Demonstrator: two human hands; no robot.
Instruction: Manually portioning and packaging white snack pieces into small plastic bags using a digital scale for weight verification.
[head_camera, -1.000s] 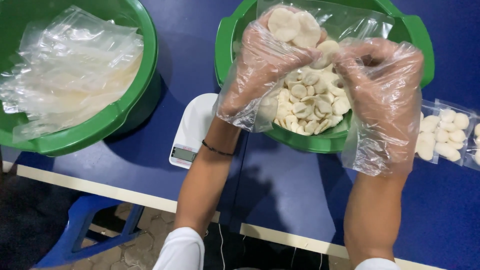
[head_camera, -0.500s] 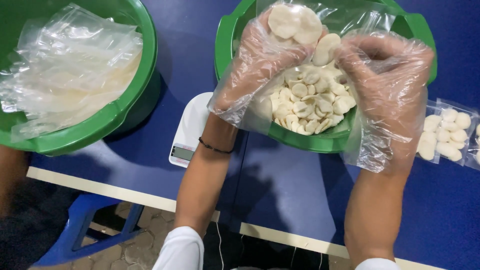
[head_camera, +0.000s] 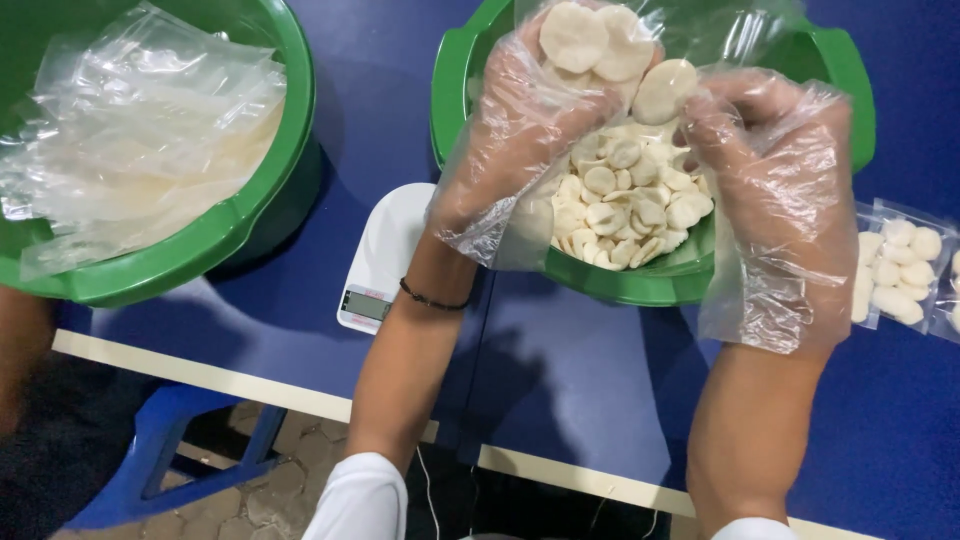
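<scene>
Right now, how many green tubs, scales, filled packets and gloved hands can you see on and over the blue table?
Green tubs: 2, left and right
Kitchen scale: 1
Filled cracker packets: 2
Gloved hands: 2, left hand, right hand
Total: 7

scale (head_camera: 385, 262) half under basin (head_camera: 640, 285) | display perhaps unreadable

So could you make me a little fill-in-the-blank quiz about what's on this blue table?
1. Both hands, left hand and right hand, wear clear ____ gloves.
2. The pale round crackers fill a ____ plastic tub.
3. The white digital kitchen scale lies on the ____ table.

Missing words: plastic; green; blue
</scene>
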